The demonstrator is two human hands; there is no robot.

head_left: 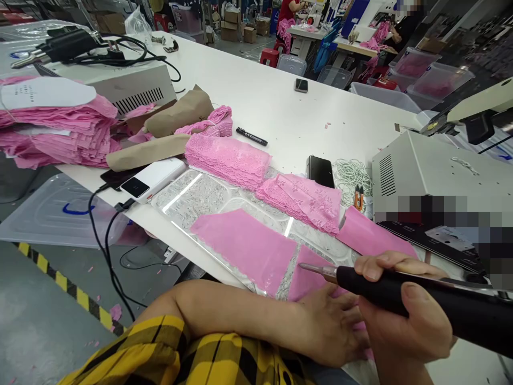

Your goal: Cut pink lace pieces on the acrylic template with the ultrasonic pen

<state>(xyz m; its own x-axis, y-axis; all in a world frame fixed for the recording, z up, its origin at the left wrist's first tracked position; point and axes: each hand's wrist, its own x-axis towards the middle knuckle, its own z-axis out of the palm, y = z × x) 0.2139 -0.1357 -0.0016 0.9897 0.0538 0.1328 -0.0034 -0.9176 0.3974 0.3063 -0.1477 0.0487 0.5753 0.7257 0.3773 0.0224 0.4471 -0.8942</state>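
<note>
My right hand (409,315) is wrapped round a thick black pen-like tool (377,289) with a pointed metal tip. That tip hovers over or touches the edge of a pink fabric piece (306,272); which, I cannot tell. Lying flat on the same piece, my left hand (334,323) has its fingers spread, partly behind the tool and right hand. To the left, a larger pink piece (246,243) rests on a clear patterned plate (192,198). Behind are a stack of pink lace pieces (228,160), a second lace stack (306,200) and a smooth pink piece (374,232).
Grey boxes stand at right (436,166) and back left (132,88). Near the plate lie a black marker (251,136), a black phone (320,171), orange snips (358,198) and a white power bank (154,179). Cables (108,251) hang off the left edge.
</note>
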